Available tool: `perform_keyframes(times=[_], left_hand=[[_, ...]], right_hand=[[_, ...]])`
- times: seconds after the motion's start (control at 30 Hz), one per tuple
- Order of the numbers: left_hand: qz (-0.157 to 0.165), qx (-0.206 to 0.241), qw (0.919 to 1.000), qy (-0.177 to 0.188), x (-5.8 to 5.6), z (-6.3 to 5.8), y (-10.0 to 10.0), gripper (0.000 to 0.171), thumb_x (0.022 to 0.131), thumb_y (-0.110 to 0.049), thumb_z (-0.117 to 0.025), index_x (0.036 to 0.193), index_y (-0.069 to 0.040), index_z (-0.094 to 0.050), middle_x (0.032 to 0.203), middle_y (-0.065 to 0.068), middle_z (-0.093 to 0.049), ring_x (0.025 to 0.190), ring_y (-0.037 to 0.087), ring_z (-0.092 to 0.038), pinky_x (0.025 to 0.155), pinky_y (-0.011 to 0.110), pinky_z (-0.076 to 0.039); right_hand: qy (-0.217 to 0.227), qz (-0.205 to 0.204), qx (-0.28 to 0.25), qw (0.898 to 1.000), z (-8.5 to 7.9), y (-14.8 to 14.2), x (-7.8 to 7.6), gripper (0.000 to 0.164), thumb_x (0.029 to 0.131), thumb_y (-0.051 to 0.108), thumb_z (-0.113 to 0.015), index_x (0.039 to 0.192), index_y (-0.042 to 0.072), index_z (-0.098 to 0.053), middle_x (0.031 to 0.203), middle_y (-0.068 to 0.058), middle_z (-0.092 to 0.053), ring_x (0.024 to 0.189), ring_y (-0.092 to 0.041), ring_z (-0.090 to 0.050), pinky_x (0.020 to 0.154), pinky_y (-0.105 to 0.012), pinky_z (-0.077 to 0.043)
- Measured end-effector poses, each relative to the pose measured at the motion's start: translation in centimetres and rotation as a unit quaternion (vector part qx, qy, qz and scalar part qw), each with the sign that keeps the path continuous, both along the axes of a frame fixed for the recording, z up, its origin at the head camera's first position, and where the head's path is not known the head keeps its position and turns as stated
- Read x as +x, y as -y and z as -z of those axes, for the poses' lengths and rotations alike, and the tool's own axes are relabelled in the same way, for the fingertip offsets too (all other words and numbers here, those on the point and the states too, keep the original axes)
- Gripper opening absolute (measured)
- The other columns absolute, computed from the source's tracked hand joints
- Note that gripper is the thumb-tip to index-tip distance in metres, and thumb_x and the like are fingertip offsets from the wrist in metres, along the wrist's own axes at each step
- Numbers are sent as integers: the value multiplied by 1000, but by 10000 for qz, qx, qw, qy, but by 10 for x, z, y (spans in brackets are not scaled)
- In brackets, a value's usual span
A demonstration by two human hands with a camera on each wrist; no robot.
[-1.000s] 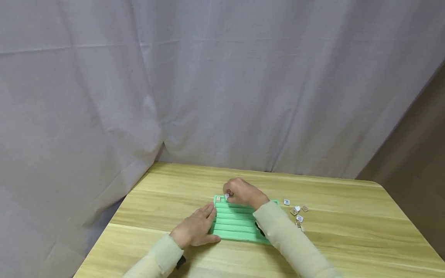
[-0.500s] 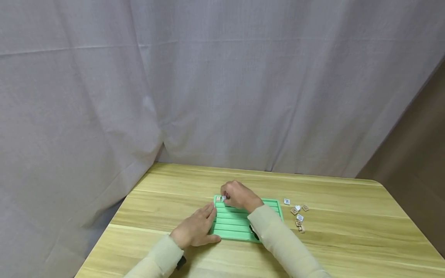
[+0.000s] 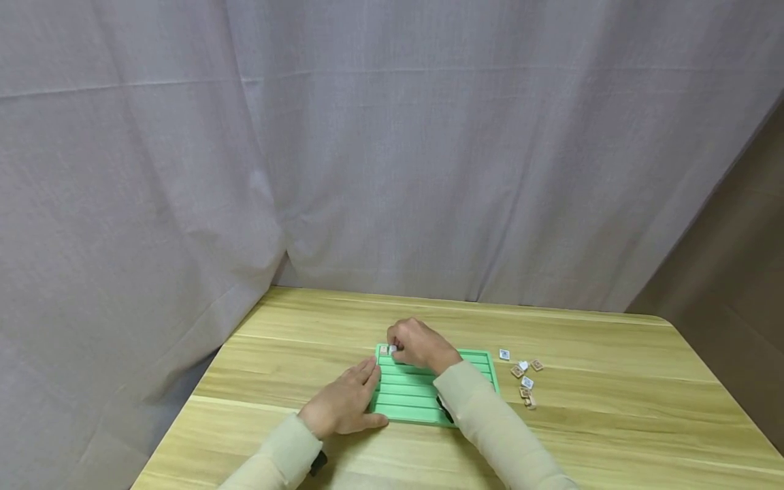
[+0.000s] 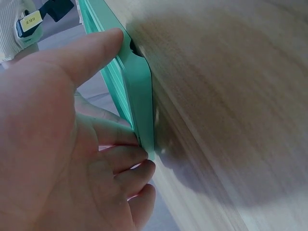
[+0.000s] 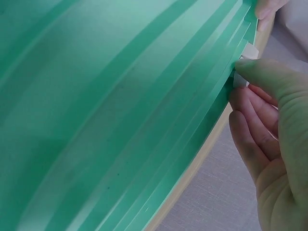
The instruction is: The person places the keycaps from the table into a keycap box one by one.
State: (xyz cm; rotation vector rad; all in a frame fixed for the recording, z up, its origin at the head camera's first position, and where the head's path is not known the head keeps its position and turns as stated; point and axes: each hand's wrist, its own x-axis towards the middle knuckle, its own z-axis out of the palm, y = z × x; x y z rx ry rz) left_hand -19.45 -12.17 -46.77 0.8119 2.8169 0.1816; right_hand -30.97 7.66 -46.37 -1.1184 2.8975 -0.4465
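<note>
A green ridged tray [image 3: 410, 395] lies on the wooden table. My left hand [image 3: 346, 400] rests at its left side. In the left wrist view the thumb [image 4: 103, 50] lies on the near edge and the extended fingers touch the side around the corner. At the tray's far left, my right hand [image 3: 419, 344] pinches a small white tile [image 5: 239, 81] between thumb and fingertips, down in the farthest groove. Right beside it, in the corner of that groove, sits a beige tile [image 3: 383, 350] with a dark mark.
Several loose tiles, white [image 3: 504, 354] and beige [image 3: 537, 365], lie scattered on the table [image 3: 612, 388] to the right of the tray. A grey curtain [image 3: 392, 170] hangs behind the table and along its left side.
My right hand has moved left with the white tile, bringing it down beside the beige tile in the far groove. The left hand has stayed at the tray's side.
</note>
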Motion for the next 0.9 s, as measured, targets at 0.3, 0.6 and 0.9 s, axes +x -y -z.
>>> perform_keyframes(times=[0.3, 0.6, 0.9], left_hand=[[13, 39, 10000, 7, 0, 0, 1, 95, 99, -56, -68, 163, 5, -32, 174, 22, -25, 162, 34, -29, 132, 47, -32], [41, -16, 10000, -2, 0, 1, 3, 95, 99, -56, -68, 163, 5, -32, 174, 22, -25, 162, 34, -29, 132, 46, -32], [29, 47, 10000, 55, -1, -1, 3, 95, 99, -55, -68, 163, 5, -32, 174, 22, -24, 162, 34, -29, 132, 48, -32]], right_hand=[[-35, -48, -158, 9999, 2, 0, 0, 10, 92, 3, -79, 87, 10, -73, 84, 0, -72, 73, -7, -57, 64, -22, -53], [31, 44, -107, 9999, 1, 3, 2, 9, 93, 8, -81, 89, 10, -74, 87, 1, -72, 77, -6, -60, 68, -22, -56], [79, 216, 119, 9997, 1, 7, 1, 11, 93, 11, -82, 88, 11, -72, 85, 2, -70, 75, -6, -56, 67, -22, -54]])
